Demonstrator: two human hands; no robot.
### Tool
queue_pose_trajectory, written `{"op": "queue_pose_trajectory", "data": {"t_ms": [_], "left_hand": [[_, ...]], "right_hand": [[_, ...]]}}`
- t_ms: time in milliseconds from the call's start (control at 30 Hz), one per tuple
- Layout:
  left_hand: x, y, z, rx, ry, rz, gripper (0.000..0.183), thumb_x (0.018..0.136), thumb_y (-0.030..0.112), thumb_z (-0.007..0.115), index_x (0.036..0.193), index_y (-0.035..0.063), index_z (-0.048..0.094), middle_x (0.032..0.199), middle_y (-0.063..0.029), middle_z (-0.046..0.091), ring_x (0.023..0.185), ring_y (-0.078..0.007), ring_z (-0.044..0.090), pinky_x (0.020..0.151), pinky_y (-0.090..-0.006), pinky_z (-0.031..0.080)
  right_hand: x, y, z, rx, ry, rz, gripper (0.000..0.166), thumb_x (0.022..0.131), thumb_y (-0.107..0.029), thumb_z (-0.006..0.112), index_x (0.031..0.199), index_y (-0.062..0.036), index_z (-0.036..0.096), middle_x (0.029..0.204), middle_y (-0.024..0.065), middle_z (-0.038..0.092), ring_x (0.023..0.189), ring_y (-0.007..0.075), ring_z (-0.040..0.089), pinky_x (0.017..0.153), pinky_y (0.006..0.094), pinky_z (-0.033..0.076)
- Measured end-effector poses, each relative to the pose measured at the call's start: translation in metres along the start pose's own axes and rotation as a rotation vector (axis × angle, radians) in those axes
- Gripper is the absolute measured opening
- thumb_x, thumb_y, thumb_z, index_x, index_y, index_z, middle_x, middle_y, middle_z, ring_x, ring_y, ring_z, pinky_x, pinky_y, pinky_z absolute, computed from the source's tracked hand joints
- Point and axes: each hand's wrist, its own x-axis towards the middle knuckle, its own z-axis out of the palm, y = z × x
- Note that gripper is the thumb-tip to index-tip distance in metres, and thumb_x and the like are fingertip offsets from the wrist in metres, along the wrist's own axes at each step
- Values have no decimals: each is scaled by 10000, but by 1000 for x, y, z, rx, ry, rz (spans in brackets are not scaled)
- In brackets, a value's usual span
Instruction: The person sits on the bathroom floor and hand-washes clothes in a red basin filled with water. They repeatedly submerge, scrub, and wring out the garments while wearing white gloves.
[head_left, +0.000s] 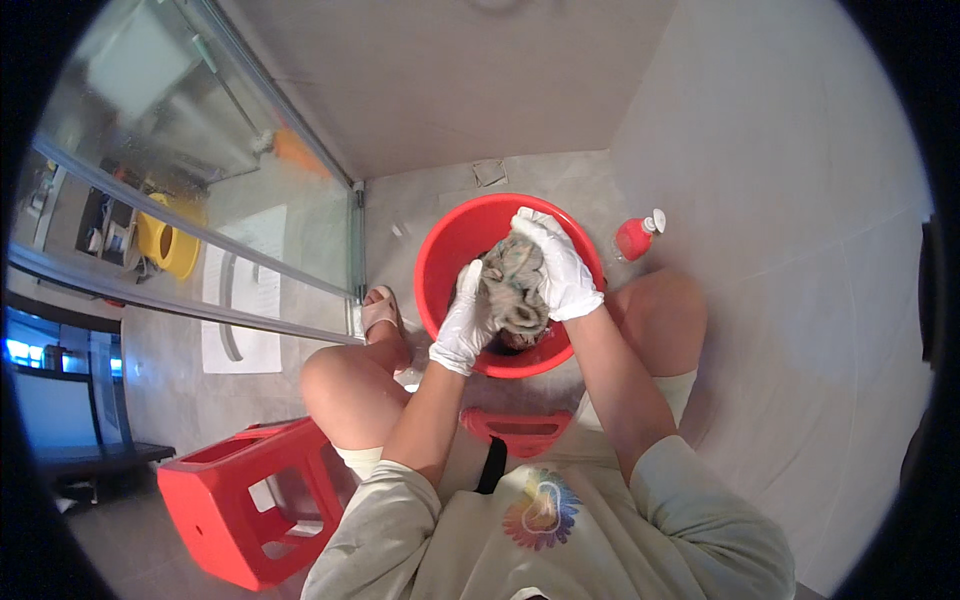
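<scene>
Both my hands wear white gloves and hold a bunched, patterned greyish cloth (517, 281) over a red plastic basin (430, 262). My left hand (466, 319) grips the cloth's left side, thumb pointing up. On the upper right, my right hand (553, 262) presses around the cloth with its fingers curled over. Beneath the cloth, dark wet fabric (517, 341) lies in the basin, mostly hidden. The basin stands on the tiled floor between my knees.
A red pump bottle (634, 238) stands right of the basin by the wall. At the left are a glass shower door (285, 142) with a metal frame and, nearer, a red plastic stool (217, 480) on its side. Beyond the glass lies a white mat (259, 345).
</scene>
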Motion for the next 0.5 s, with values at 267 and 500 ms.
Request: {"op": "queue_pose_trajectory", "data": {"t_ms": [267,500], "left_hand": [[4,20,-40,186,2,204,424,784,-65,566,1179,82,514,1199,-98,549,1069,-247,586,892,-398,526],[0,44,-49,114,86,502,538,677,-121,432,1192,13,511,1163,-147,558,1094,-314,547,931,-447,494]], "right_hand": [[6,-11,-27,264,102,-3,331,820,56,553,1140,-21,516,930,64,589,807,193,615,751,338,534],[30,-22,-79,217,304,-58,177,891,-131,610,1041,-53,558,928,58,610,830,207,622,785,367,537]]}}
